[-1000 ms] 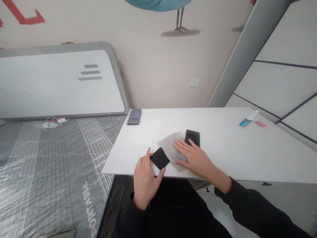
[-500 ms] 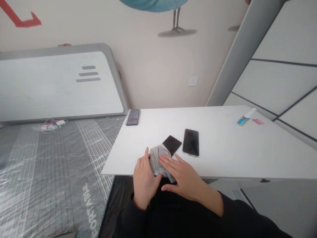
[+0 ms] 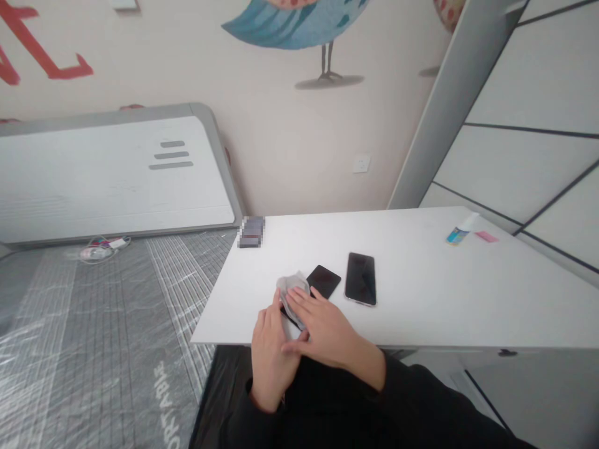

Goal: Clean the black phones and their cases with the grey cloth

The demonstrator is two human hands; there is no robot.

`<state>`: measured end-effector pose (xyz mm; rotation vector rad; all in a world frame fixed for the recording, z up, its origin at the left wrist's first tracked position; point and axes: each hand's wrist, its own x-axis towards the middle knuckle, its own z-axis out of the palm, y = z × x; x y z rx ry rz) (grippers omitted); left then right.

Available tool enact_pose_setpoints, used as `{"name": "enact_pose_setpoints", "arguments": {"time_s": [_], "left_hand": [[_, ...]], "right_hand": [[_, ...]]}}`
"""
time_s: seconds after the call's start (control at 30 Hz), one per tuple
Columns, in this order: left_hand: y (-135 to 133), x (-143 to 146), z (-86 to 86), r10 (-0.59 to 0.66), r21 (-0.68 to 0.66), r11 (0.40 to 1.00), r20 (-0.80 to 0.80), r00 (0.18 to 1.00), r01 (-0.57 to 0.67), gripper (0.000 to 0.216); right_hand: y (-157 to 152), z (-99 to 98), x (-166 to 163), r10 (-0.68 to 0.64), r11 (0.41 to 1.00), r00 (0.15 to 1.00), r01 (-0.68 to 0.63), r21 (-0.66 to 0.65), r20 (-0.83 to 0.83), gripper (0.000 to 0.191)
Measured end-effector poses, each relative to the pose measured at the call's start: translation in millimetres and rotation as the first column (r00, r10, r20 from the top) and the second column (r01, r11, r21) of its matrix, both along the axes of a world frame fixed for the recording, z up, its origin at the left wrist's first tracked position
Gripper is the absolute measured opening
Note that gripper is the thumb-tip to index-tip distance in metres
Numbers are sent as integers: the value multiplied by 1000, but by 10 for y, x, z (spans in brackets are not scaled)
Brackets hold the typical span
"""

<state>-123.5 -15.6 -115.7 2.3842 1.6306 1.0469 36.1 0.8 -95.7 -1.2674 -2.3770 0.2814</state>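
Note:
A flat black-screened device [image 3: 325,281], probably a phone or small tablet, lies slanted at the table's front edge. My left hand [image 3: 272,346] holds its near end, thumb on one side and fingers along the other. A grey cloth [image 3: 291,287] covers part of the screen. On top of the cloth, my right hand [image 3: 322,324] presses with fingers stretched and close together. To the right lies a second phone [image 3: 360,279] with a dark screen, touched by neither hand.
The white table [image 3: 421,299] carries a spray bottle [image 3: 458,233] and a pink item [image 3: 486,236] at the far right. A blurred dark object [image 3: 251,232] sits at its back left corner. Left of the table is a plastic-covered mattress [image 3: 116,337].
My right hand has slid the cloth left over the device, and the cloth looks more bunched. My left hand keeps its hold. The head view has tilted up slightly.

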Motion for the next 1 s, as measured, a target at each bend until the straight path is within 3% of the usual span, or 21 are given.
{"name": "enact_pose_setpoints", "arguments": {"time_s": [0.1,0.2,0.37,0.5,0.63,0.8,0.9,1.0], "left_hand": [[3,4,0,31,-24,999,-26,999,-31,86],[-2,16,42,27,-55,998,21,999,-26,91],[-5,26,104,-3,-71,997,67,998,7,92],[-6,19,95,-16,-58,998,55,998,19,91],[-6,9,52,-14,-40,999,49,999,16,85],[4,10,26,36,-75,997,19,999,-34,86],[0,20,48,44,-104,994,31,999,-40,89],[-7,27,70,8,-92,996,55,998,-3,93]], "right_hand": [[-294,24,29,22,999,1000,-22,-40,-19,104],[-380,39,278,-15,998,999,18,-55,46,95],[-26,28,631,-231,973,952,229,32,202,83],[319,51,500,-314,949,921,314,36,231,89],[286,56,178,-203,979,969,201,25,143,101],[-212,42,43,31,999,999,-31,-39,8,108],[-400,45,221,26,998,999,-25,-65,19,98],[-328,24,470,-76,997,993,78,-25,86,84]]}}
